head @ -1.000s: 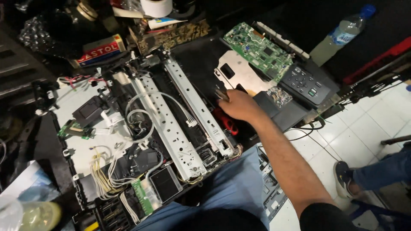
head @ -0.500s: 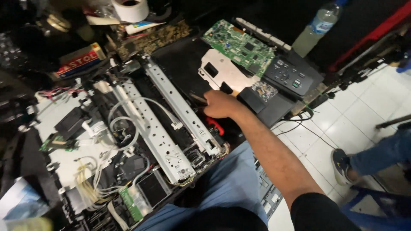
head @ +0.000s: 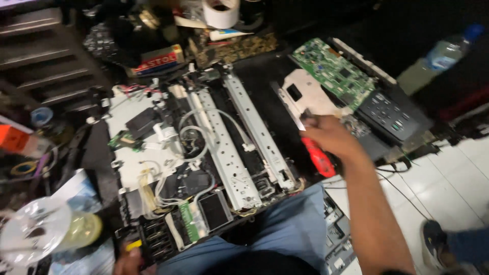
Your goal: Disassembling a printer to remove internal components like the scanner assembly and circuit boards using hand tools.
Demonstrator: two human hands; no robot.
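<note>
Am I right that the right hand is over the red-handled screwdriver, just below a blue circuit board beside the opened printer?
Not quite. In the head view the circuit board is green, not blue. The rest holds: the right hand is over the red-handled screwdriver, just below that board, beside the opened printer.

A red-handled screwdriver (head: 318,157) is lying slantwise beside the opened printer chassis (head: 214,153), which is resting tilted, its metal rails exposed.
</note>
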